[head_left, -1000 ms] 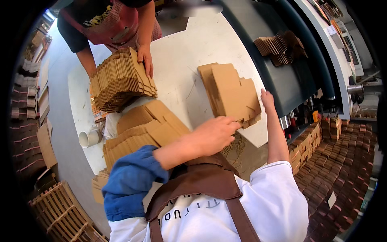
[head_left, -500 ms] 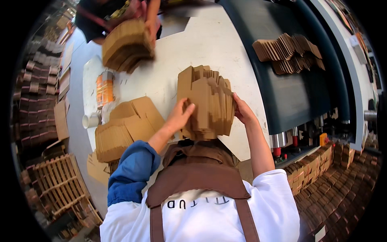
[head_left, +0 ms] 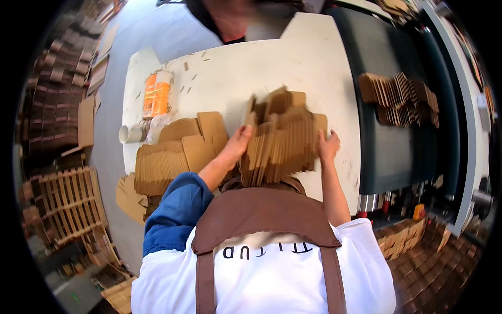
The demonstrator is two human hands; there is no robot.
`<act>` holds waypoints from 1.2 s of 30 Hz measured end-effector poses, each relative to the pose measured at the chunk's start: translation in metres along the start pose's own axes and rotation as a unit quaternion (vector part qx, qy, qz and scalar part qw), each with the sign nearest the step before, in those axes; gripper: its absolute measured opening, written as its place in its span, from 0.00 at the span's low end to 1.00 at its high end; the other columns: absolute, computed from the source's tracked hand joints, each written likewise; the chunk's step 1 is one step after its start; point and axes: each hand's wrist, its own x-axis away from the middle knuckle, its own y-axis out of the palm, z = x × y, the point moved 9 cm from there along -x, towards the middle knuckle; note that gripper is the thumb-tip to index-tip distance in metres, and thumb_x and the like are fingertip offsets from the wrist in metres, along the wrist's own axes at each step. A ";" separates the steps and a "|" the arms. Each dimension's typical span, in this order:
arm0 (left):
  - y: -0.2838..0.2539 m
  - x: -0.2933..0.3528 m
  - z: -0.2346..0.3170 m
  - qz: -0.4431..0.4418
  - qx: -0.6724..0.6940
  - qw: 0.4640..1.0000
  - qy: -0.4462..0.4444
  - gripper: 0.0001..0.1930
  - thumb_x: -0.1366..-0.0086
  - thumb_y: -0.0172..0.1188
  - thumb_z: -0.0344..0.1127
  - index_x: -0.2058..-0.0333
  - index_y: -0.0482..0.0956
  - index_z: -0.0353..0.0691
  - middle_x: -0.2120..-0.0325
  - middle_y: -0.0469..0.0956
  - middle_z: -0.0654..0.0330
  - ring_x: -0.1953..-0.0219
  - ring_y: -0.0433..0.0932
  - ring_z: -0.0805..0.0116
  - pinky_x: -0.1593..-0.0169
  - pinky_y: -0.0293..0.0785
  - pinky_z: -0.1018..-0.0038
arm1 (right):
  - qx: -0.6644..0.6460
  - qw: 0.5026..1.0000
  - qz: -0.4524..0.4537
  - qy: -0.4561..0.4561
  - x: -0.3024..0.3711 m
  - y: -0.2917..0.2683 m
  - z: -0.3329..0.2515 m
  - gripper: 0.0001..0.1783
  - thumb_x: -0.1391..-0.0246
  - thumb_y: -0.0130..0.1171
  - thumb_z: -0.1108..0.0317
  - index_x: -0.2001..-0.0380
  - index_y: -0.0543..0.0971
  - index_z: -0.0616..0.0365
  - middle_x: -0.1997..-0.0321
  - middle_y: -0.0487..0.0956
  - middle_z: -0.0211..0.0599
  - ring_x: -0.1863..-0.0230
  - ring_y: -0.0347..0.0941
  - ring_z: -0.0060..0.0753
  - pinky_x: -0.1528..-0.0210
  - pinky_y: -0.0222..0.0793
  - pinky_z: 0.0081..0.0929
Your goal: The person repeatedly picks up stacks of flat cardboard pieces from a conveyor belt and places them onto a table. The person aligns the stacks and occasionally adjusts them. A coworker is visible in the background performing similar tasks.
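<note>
Between my two hands stands a stack of folded brown cardboard pieces [head_left: 282, 144], their edges fanned out unevenly, on the near part of the white table. My left hand [head_left: 237, 146] presses against the stack's left side, the thumb up along it. At the right side, my right hand [head_left: 328, 145] grips the end pieces, its fingers partly hidden behind them. Left of my left hand lies another spread pile of flat cardboard pieces [head_left: 161, 166], with larger pieces behind it.
An orange-and-white cylinder [head_left: 157, 95] and a white roll [head_left: 133, 134] stand at the table's left. Small scraps lie farther back. On the dark conveyor belt [head_left: 384, 152] at right sits more fanned cardboard [head_left: 400, 97]. A person [head_left: 227, 18] is partly visible beyond the far edge.
The stack in my hands has tilted and its pieces have fanned apart. Beyond the table, the other person has shifted, and the cardboard bundle they held is out of view. My view has shifted.
</note>
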 end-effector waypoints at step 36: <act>-0.288 0.136 -0.112 -0.010 0.022 0.999 -0.026 0.33 0.33 0.44 0.58 0.39 0.59 0.39 0.43 0.66 0.57 0.43 0.65 0.65 0.42 0.62 0.69 | -0.244 0.819 -0.509 -0.102 0.249 0.096 -0.259 0.39 0.38 0.34 0.38 0.37 0.58 0.60 0.38 0.66 0.47 0.36 0.59 0.38 0.37 0.52 0.28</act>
